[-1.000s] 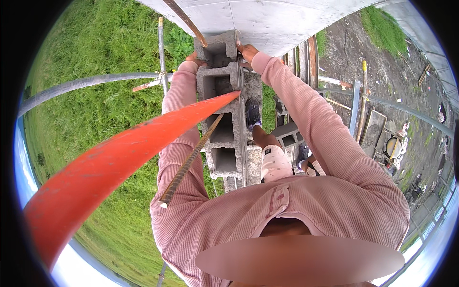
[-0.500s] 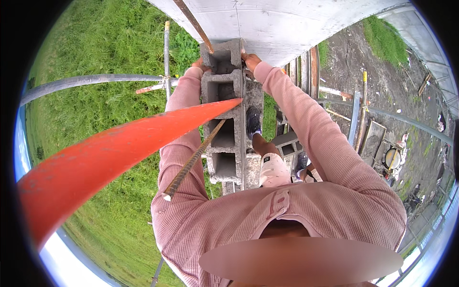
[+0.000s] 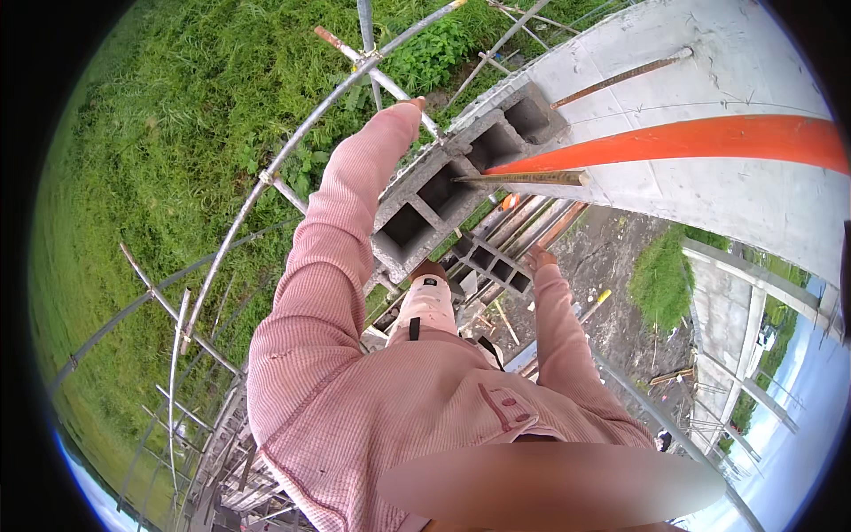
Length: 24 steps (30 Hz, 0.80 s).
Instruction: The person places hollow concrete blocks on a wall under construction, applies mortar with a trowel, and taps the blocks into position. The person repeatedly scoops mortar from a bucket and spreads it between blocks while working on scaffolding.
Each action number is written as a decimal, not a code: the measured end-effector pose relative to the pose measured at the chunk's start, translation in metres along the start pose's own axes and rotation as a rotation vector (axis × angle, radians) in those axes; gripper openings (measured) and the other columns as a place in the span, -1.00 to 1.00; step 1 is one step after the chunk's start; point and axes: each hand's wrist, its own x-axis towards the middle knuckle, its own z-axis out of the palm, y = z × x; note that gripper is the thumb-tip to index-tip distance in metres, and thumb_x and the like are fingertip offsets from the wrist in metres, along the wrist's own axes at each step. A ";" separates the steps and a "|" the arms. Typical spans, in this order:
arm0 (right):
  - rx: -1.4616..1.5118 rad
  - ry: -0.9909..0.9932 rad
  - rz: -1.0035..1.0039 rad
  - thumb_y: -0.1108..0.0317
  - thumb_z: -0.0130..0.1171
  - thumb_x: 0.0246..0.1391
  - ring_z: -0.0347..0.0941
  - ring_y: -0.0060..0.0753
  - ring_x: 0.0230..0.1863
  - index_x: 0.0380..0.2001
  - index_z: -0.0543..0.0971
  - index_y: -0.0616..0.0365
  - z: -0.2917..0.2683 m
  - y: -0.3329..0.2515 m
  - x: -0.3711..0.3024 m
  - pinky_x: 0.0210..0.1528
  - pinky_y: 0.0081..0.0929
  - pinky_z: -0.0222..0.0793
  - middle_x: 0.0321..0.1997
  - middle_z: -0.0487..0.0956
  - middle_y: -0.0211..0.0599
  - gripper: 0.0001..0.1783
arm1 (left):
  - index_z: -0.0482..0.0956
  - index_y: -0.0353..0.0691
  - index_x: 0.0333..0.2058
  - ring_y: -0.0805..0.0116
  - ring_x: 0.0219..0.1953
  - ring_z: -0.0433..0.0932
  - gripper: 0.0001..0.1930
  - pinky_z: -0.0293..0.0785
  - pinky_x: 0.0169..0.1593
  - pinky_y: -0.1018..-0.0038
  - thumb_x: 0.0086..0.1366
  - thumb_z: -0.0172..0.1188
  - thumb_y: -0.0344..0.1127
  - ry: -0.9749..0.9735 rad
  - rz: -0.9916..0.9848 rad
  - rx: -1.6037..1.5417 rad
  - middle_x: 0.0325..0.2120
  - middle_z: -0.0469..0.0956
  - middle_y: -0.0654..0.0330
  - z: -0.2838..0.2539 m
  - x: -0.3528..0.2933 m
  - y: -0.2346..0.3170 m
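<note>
Block: your hollow concrete block [image 3: 452,191] looks heavy, stiff, rough; grip its far ends
Left hand [image 3: 409,105]: fingers hidden, grip unclear
Right hand [image 3: 537,259]: open beneath, holding nothing visible

Daylight outdoors: green grass [image 3: 151,177] below metal scaffold poles [image 3: 266,177], beside a pale concrete wall [image 3: 727,80].

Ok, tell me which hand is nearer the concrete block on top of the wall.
Left. The left hand rests against the far side of the hollow concrete block. The right hand sits lower, on the block course beneath, apart from it.
</note>
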 end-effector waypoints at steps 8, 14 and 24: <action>-1.089 0.387 0.070 -0.02 0.21 0.05 0.47 -0.22 -0.30 -0.11 0.49 0.16 -0.172 0.142 -0.006 -0.20 -0.28 0.40 -0.28 0.58 -0.19 -0.49 | 0.46 -0.16 0.09 0.06 0.07 0.45 -0.34 0.27 0.17 0.08 0.32 -0.16 0.28 -0.358 -0.163 0.075 0.07 0.48 0.08 0.010 -0.027 -0.033; -0.539 0.186 -0.249 -0.07 0.08 0.19 0.39 -0.42 -0.47 -0.35 0.60 0.24 -0.126 0.057 -0.036 -0.40 -0.37 0.30 -0.49 0.56 -0.30 -0.50 | 0.48 -0.16 0.06 0.04 0.05 0.47 -0.36 0.29 0.16 0.09 0.32 -0.17 0.26 -0.445 -0.161 0.182 0.03 0.51 0.09 0.052 0.000 -0.006; -0.813 0.226 -0.320 -0.17 0.02 0.20 0.49 -0.35 -0.18 -0.06 0.57 0.27 -0.076 0.036 -0.079 -0.16 -0.38 0.39 -0.19 0.61 -0.07 -0.36 | 0.53 -0.16 0.02 0.01 0.01 0.51 -0.38 0.33 0.13 0.11 0.33 -0.18 0.24 -0.343 -0.148 0.466 -0.03 0.57 0.10 0.132 0.035 0.096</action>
